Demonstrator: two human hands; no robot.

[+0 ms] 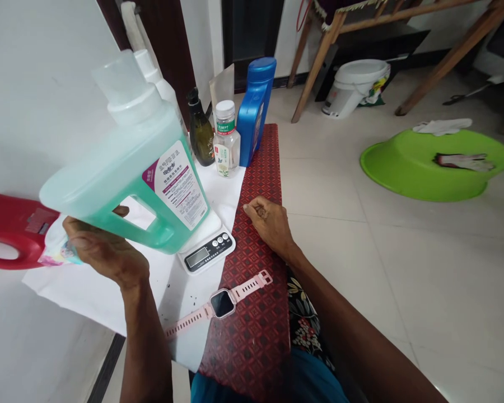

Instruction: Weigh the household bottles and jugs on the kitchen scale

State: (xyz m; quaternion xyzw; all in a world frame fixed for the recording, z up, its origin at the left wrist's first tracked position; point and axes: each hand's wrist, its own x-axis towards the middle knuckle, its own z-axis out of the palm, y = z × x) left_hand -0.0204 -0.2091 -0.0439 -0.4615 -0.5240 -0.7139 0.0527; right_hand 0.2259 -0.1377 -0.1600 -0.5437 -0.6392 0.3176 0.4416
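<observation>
My left hand point(109, 252) is wrapped around the handle of a large jug of green liquid detergent point(121, 162), a fingertip showing through the handle opening. The jug is tilted, with its bottom over a white digital kitchen scale point(210, 250); whether they touch I cannot tell. On the red patterned tabletop, to the right of the scale, rests my right hand point(271, 224), its fingers curled in and nothing visible in them. A pink smartwatch point(222, 303) lies unbuckled in front of the scale, its screen dark.
Behind the scale stand a clear white-capped bottle point(227, 143), a dark pump bottle point(201, 134) and a blue bottle point(254, 112). At left are a red jug point(17, 224) and a colourful packet point(59, 246). A green basin point(424, 173) with gloves and a white bucket point(353, 84) sit on the floor.
</observation>
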